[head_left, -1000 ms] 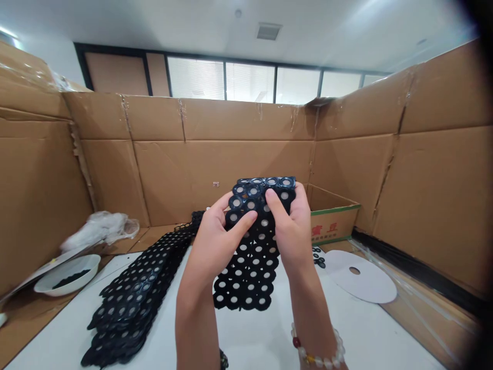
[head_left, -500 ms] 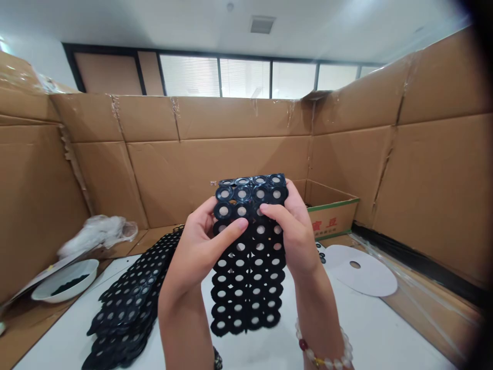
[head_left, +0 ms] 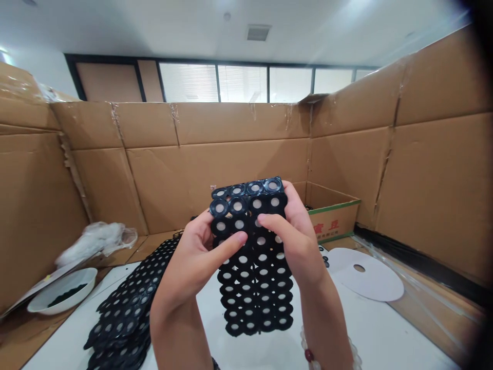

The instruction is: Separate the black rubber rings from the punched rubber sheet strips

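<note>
A black sheet of joined rings with round holes (head_left: 262,272) hangs between my hands over the white table. My left hand (head_left: 204,252) grips its left side, thumb lying across the front and fingers behind. On the right side my right hand (head_left: 296,226) holds it the same way, its thumb pressing on a ring in an upper row. The top rows bend back and look shiny, while the lower rows hang down. Fingers behind the sheet are hidden. Left of my left forearm lies a pile of similar black ring sheets (head_left: 127,303).
A white bowl (head_left: 80,295) with dark pieces stands at the left, near a crumpled clear plastic bag (head_left: 94,241). To the right lie a white disc with a hole (head_left: 377,282) and an open cardboard box (head_left: 339,221). Tall cardboard walls (head_left: 231,164) surround the white table (head_left: 370,339).
The sheet's top has tilted, with its left corner lower, and its bottom has swung slightly right. Both thumbs have moved a little lower in view, still gripping.
</note>
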`<state>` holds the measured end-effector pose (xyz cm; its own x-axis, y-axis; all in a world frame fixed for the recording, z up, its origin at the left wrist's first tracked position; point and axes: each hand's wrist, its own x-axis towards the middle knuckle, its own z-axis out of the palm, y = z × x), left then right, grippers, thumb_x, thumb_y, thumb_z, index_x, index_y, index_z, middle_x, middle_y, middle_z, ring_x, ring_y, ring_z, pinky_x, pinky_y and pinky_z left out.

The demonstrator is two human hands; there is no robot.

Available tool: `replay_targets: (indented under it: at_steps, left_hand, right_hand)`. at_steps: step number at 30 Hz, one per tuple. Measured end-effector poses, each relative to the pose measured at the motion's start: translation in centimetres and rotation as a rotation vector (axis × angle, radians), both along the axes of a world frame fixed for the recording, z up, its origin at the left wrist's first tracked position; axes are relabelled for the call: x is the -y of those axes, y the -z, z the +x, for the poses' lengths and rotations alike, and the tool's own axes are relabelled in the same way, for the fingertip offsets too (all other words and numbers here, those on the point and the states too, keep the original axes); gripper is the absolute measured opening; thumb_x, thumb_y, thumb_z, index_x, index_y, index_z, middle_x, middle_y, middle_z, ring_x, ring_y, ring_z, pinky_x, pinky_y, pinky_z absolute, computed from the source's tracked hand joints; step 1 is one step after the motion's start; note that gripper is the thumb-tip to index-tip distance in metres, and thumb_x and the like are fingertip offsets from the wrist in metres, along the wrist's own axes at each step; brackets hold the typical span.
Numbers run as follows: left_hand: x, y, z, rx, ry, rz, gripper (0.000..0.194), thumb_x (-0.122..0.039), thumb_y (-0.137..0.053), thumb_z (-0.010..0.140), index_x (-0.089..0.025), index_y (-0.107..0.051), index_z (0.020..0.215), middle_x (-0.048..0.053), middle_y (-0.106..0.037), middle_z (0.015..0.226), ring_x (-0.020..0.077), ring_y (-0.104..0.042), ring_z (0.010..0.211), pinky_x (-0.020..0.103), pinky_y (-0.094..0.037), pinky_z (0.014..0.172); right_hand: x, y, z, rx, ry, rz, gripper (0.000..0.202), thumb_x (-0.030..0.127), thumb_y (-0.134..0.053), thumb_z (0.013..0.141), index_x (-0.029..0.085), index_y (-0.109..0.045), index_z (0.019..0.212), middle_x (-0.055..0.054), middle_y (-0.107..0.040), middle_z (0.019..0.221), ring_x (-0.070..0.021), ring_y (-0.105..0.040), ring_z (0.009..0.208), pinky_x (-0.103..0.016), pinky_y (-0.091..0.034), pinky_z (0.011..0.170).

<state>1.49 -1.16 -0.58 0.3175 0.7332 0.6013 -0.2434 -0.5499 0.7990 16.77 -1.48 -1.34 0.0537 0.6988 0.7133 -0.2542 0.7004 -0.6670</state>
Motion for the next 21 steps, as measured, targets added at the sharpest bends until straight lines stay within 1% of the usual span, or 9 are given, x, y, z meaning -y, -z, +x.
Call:
replay_targets:
  at_steps: [3,7,9,11,12,14,17,21]
  left_hand:
    - [-0.1,0.1,-0.3,0.007,0.008,-0.024,0.034,-0.009,-0.081,0.072,-0.030,-0.076,0.099,-0.005,-0.078,0.094,0.0137,-0.072,0.092,0.016,-0.056,0.080]
    - [-0.2,0.3,-0.6,0.041,-0.010,-0.056,0.036,-0.012,-0.083,0.072,-0.030,-0.075,0.102,-0.005,-0.078,0.094,0.0136,-0.072,0.090,0.015,-0.056,0.077]
    - [-0.1,0.4,-0.9,0.000,-0.029,-0.077,0.029,-0.017,-0.083,0.073,-0.027,-0.076,0.098,-0.004,-0.078,0.090,0.0131,-0.072,0.086,0.015,-0.056,0.074]
    - [0.1,0.5,-1.3,-0.049,-0.050,-0.091,0.011,-0.026,-0.080,0.078,-0.024,-0.077,0.089,-0.002,-0.076,0.082,0.0118,-0.070,0.078,0.014,-0.054,0.067]
    - [0.2,0.5,-1.5,-0.060,-0.060,-0.092,0.008,-0.030,-0.078,0.080,-0.023,-0.076,0.084,-0.002,-0.075,0.078,0.0111,-0.069,0.074,0.014,-0.053,0.065]
    - [0.5,0.5,-1.9,-0.054,-0.084,-0.087,0.010,-0.034,-0.076,0.082,-0.023,-0.075,0.082,-0.003,-0.074,0.077,0.0101,-0.067,0.072,0.014,-0.052,0.064]
    - [0.9,0.4,-2.0,-0.047,-0.127,-0.058,0.009,-0.029,-0.079,0.079,-0.025,-0.074,0.086,-0.003,-0.075,0.083,0.0110,-0.068,0.078,0.014,-0.053,0.069]
    - [1.6,0.3,-1.0,0.019,-0.153,-0.031,0.018,-0.023,-0.080,0.078,-0.028,-0.074,0.094,-0.004,-0.076,0.085,0.0134,-0.070,0.086,0.016,-0.056,0.073]
  right_hand:
    - [-0.1,0.0,-0.2,0.013,-0.008,0.008,0.030,0.017,-0.059,0.083,0.027,-0.053,0.110,-0.001,-0.064,0.108,-0.0205,-0.061,0.105,-0.039,-0.049,0.099]
    - [-0.2,0.0,-0.9,-0.020,-0.026,0.016,0.032,0.015,-0.057,0.084,0.027,-0.053,0.113,-0.002,-0.065,0.108,-0.0205,-0.062,0.102,-0.039,-0.050,0.098]
    - [-0.4,-0.1,-1.3,-0.056,-0.024,0.019,0.031,0.015,-0.059,0.082,0.026,-0.055,0.111,-0.002,-0.066,0.105,-0.0210,-0.063,0.100,-0.039,-0.052,0.095]
    - [-0.5,-0.1,-1.7,-0.097,-0.038,0.040,0.031,0.015,-0.060,0.081,0.026,-0.056,0.109,-0.002,-0.067,0.103,-0.0217,-0.065,0.098,-0.040,-0.053,0.095]
    - [-0.6,-0.1,-1.9,-0.114,-0.054,0.053,0.031,0.015,-0.061,0.080,0.027,-0.057,0.108,-0.001,-0.068,0.102,-0.0219,-0.065,0.098,-0.040,-0.053,0.095]
    - [-0.7,-0.1,-2.2,-0.136,-0.092,0.073,0.031,0.015,-0.061,0.082,0.028,-0.059,0.110,-0.001,-0.069,0.103,-0.0220,-0.066,0.099,-0.040,-0.054,0.095]
    - [-1.0,0.0,-2.5,-0.142,-0.140,0.083,0.030,0.015,-0.062,0.084,0.029,-0.061,0.111,-0.001,-0.069,0.106,-0.0211,-0.066,0.098,-0.039,-0.054,0.093]
    - [-1.1,-0.1,-2.5,-0.166,-0.199,0.063,0.025,0.014,-0.064,0.083,0.028,-0.062,0.104,0.000,-0.069,0.097,-0.0184,-0.066,0.092,-0.035,-0.055,0.087]
